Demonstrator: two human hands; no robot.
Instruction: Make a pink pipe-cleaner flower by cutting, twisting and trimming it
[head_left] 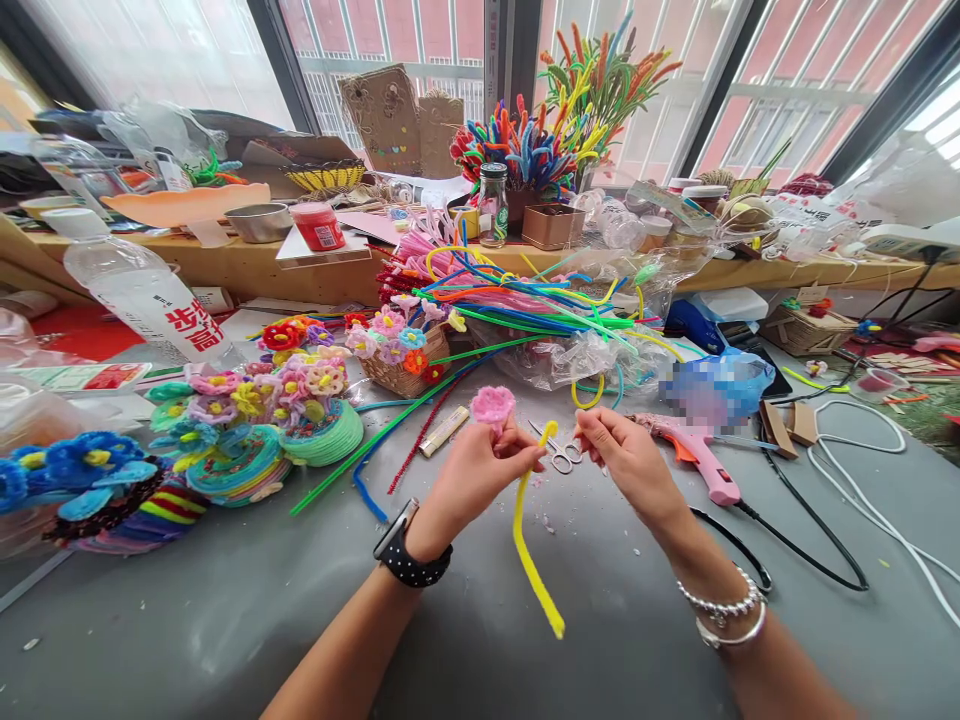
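My left hand (491, 465) is closed in a pinch on a yellow pipe cleaner (531, 555). Its upper end is bent over into a small curl, and the longer part hangs down over the table. A fuzzy pink flower (493, 406) rises from behind the fingers of this same hand; how it is held is hidden. To the right, my right hand (626, 460) has thumb and fingertips pressed together, apart from the yellow pipe cleaner. Whatever may be between those fingertips cannot be made out. Small scissors (562, 458) lie on the table behind and between the hands.
A pink glue gun (709, 460) lies right of my right hand, its black cord trailing. Pipe-cleaner flower pots (322, 432) and a water bottle (142, 290) stand left. Behind are a flower basket (405, 375), a heap of pipe cleaners (517, 290) and a cluttered shelf (225, 262).
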